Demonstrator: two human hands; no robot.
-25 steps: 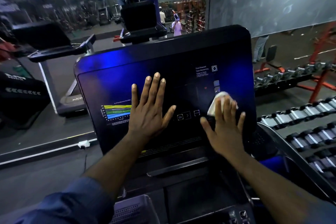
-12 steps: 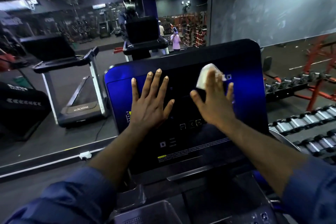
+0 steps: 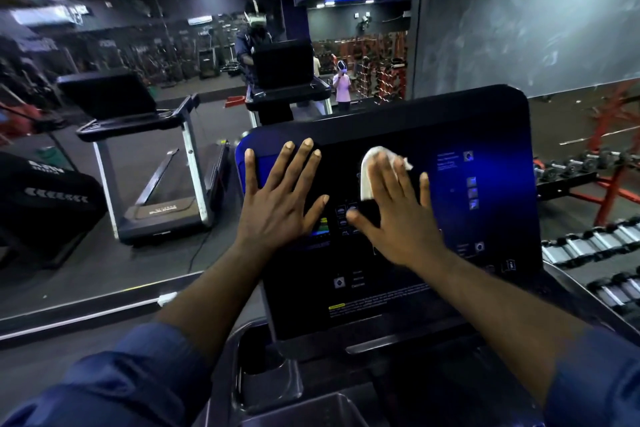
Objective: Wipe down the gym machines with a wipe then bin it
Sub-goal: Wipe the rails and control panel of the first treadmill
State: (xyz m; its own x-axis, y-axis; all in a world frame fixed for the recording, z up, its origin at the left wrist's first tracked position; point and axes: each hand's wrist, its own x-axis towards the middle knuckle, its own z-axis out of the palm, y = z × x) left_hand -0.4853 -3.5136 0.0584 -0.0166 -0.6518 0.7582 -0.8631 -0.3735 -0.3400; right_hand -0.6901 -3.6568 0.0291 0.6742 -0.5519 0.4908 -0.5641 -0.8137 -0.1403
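White and crumpled, the wipe [image 3: 372, 173] sits under the fingers of the right hand [image 3: 398, 218], pressed flat against the glossy dark console screen [image 3: 485, 218] of the treadmill. Half a second ago it was up by the screen's top right corner, and half a second before that lower down by the right edge; now it lies just right of the screen's centre line, high up, so the pass is travelling leftward across the glass. That suggests the right part of the screen is covered and the left part, where the other hand rests, is yet to be done, so the job is early, with binning far off

The right hand is spread open, palm down, fingers splayed and pointing up the screen, trapping the wipe beneath the fingertips rather than closing around it. The left hand [image 3: 280, 198] is likewise open and empty, laid flat on the screen's upper left, apparently bracing the console. The two hands lie side by side, thumbs near each other but not touching, both forearms reaching up from blue sleeves
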